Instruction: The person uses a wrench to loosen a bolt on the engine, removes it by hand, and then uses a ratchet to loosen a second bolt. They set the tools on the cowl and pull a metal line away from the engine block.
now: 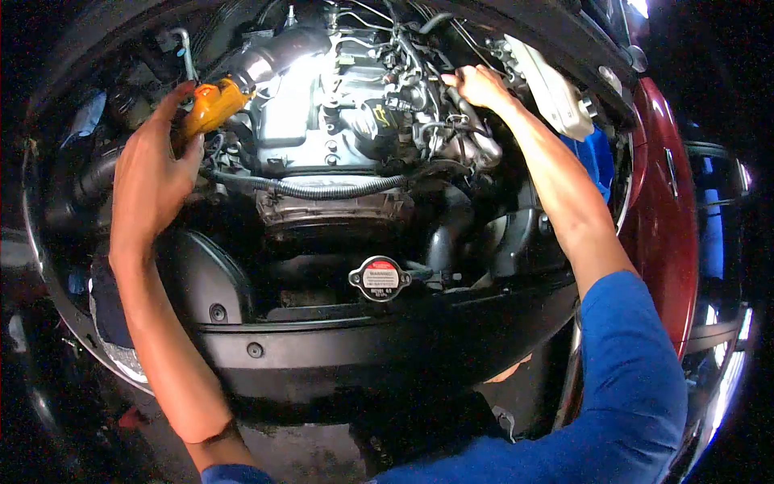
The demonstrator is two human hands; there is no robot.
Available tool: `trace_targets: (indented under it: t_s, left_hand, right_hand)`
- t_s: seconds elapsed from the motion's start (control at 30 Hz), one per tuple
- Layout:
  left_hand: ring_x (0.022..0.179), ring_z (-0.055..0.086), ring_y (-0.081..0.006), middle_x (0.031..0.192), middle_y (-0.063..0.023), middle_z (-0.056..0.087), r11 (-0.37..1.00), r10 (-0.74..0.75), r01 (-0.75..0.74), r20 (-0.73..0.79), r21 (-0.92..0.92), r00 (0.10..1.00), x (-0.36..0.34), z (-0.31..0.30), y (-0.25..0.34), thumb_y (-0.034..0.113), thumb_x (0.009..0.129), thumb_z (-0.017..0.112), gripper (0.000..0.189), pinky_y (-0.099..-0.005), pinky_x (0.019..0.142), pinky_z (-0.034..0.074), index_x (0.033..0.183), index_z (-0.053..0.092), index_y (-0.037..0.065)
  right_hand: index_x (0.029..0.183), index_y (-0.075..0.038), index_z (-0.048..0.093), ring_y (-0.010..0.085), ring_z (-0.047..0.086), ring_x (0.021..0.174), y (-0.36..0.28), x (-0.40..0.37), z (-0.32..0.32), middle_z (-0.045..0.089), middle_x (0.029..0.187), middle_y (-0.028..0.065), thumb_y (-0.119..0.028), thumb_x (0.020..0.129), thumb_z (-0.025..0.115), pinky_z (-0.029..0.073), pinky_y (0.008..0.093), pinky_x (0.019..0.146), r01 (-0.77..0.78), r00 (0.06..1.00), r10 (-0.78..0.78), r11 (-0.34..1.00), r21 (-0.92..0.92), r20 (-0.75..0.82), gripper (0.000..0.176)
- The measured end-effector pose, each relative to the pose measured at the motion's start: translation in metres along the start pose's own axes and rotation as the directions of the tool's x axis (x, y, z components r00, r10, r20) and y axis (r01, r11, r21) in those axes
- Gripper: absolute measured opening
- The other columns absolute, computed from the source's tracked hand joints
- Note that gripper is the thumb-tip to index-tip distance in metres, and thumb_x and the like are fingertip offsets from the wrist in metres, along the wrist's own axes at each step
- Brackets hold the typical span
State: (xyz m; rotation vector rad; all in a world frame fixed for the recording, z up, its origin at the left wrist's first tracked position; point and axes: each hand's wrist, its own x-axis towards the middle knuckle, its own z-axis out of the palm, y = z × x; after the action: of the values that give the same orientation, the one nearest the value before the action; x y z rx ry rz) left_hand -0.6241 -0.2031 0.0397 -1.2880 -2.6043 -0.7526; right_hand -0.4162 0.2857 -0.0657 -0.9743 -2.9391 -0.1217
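Note:
In the head view my left hand (156, 165) is wrapped round a yellow work light (214, 105). Its beam falls on the grey engine cover (298, 157) and brightens the middle of the engine bay. My right hand (481, 86) reaches in on the far right side of the engine, among hoses and wiring (439, 105). Its fingers are curled, and what they grip, if anything, is hidden. Between the hands, a black oil filler cap (376, 119) with a yellow symbol sits on the engine.
A radiator cap (376, 278) with a warning label is at the front centre. A corrugated hose (339, 190) crosses before the engine. A whitish plastic tank (552, 93) stands beside my right forearm. The black front panel (322, 355) edges the bay; a red car panel (665, 210) is at right.

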Motion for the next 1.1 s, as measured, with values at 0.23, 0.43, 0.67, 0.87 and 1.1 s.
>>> trace_targets:
  t_s: [0.23,0.43,0.67,0.87,1.1]
  left_hand:
    - [0.114,0.064,-0.0408,0.125,-0.0245,0.066,1.0,0.014,-0.014,-0.022,-0.005,1.0,0.005,0.008,-0.006,0.01,0.087,0.066,0.057,-0.0455,0.096,0.05,0.142,0.054,0.009]
    - [0.114,0.064,-0.0411,0.128,-0.0229,0.065,0.996,-0.033,0.032,-0.011,-0.08,0.999,0.001,-0.003,0.013,0.005,0.083,0.068,0.062,-0.0453,0.098,0.05,0.144,0.053,0.008]
    - [0.118,0.063,-0.0406,0.13,-0.0238,0.064,0.996,-0.061,0.065,0.066,-0.066,0.996,0.004,-0.008,0.01,0.006,0.085,0.068,0.064,-0.0437,0.1,0.05,0.146,0.05,0.006]
    - [0.108,0.064,-0.0419,0.128,-0.0204,0.065,0.999,0.041,-0.042,-0.046,-0.026,0.998,0.002,0.0,-0.004,0.003,0.079,0.069,0.067,-0.0471,0.094,0.05,0.144,0.051,0.008]
    - [0.11,0.064,-0.0417,0.129,-0.0205,0.064,0.999,0.007,-0.009,-0.04,-0.036,0.999,0.003,-0.001,-0.003,0.003,0.08,0.069,0.068,-0.0471,0.095,0.05,0.144,0.05,0.01]
  right_hand:
    - [0.099,-0.003,0.073,0.0473,0.067,0.1,-0.006,-0.008,-0.021,0.071,0.096,0.0262,-0.061,0.098,0.053,0.051,0.0549,0.09,-0.058,0.996,0.058,0.998,-0.004,0.068,0.061]
    - [0.083,-0.002,0.065,0.041,0.066,0.074,0.009,-0.007,-0.006,0.066,0.075,0.023,-0.058,0.095,0.061,0.047,0.0494,0.069,0.026,0.998,-0.038,0.972,0.235,0.049,0.057]
    - [0.09,0.001,0.068,0.041,0.07,0.091,0.045,-0.016,0.017,0.07,0.088,0.0256,-0.07,0.09,0.058,0.051,0.0478,0.081,-0.118,0.993,0.12,0.941,0.316,0.014,0.072]
    - [0.099,0.003,0.068,0.046,0.065,0.107,0.036,0.004,0.021,0.069,0.105,0.0303,-0.067,0.097,0.048,0.05,0.0512,0.091,-0.155,0.987,0.159,0.971,0.184,-0.009,0.073]
    - [0.099,0.002,0.067,0.0459,0.064,0.107,0.02,0.037,0.018,0.068,0.104,0.0306,-0.061,0.099,0.048,0.049,0.0501,0.092,0.057,0.992,-0.025,0.966,0.253,-0.126,0.066]
